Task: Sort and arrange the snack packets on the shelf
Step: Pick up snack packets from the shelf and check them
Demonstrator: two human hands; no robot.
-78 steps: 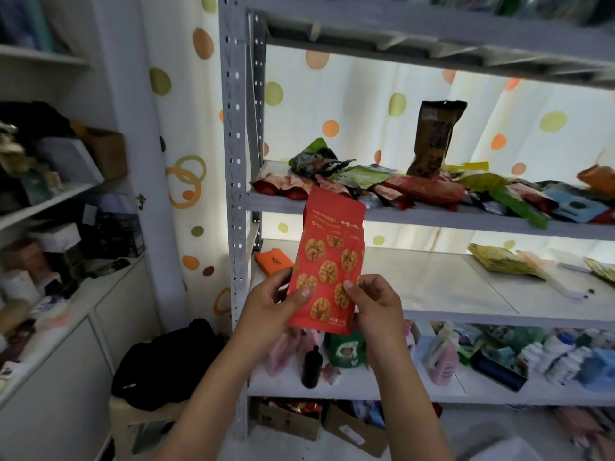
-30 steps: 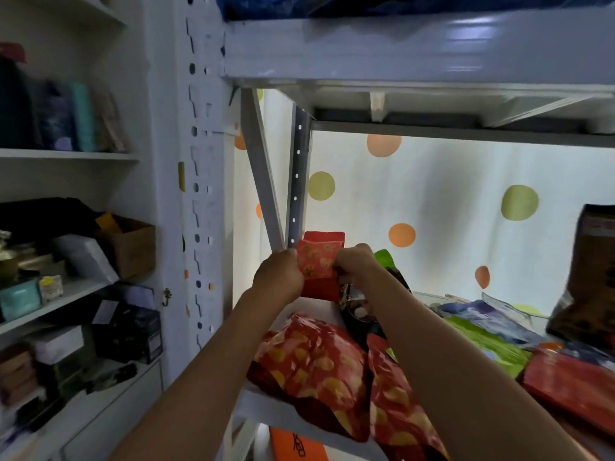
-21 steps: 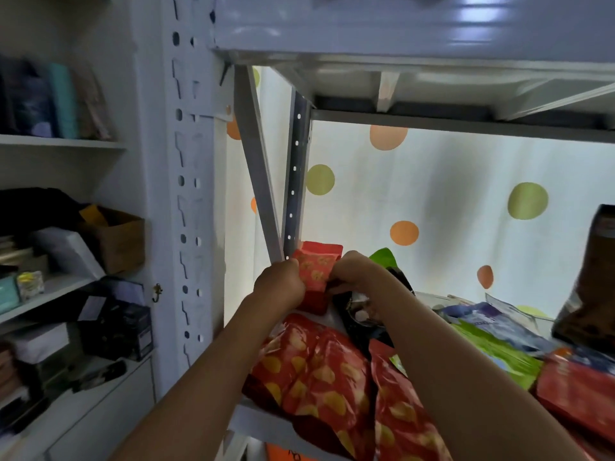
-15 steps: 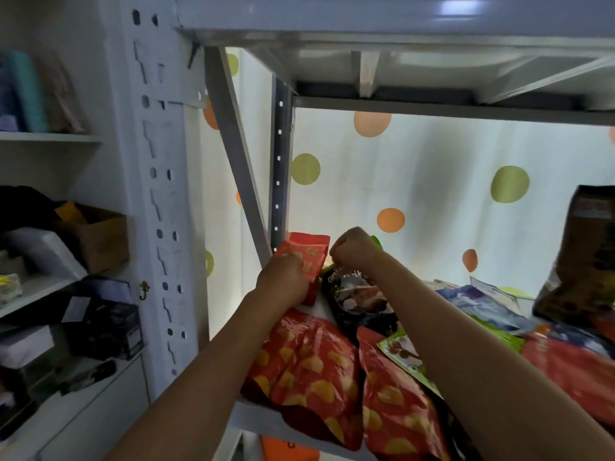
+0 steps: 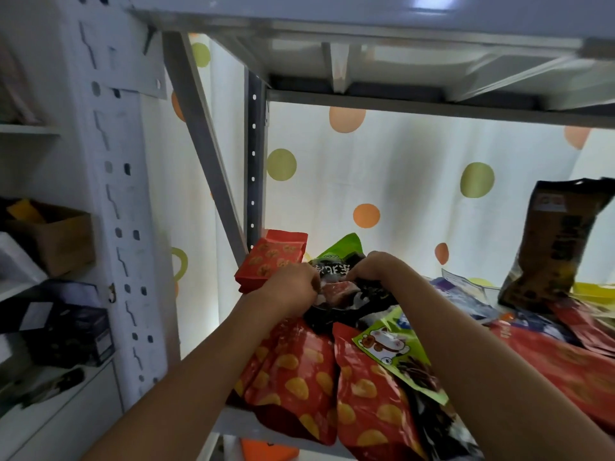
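black packet (image 5: 346, 294): crumpled, right of red walnut pouch (image 5: 271, 261) | left hand (image 5: 289, 289) + right hand (image 5: 376, 266): both pinching black packet

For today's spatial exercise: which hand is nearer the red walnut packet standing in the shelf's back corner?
Left. The left hand sits right beside the red packet, overlapping its lower right edge; the right hand is farther right, on the black packet.

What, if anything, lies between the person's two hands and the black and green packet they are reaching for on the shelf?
Nothing visible does. The left hand and right hand are already on the black and green packet; the red walnut packet stands to its left, out of the way.
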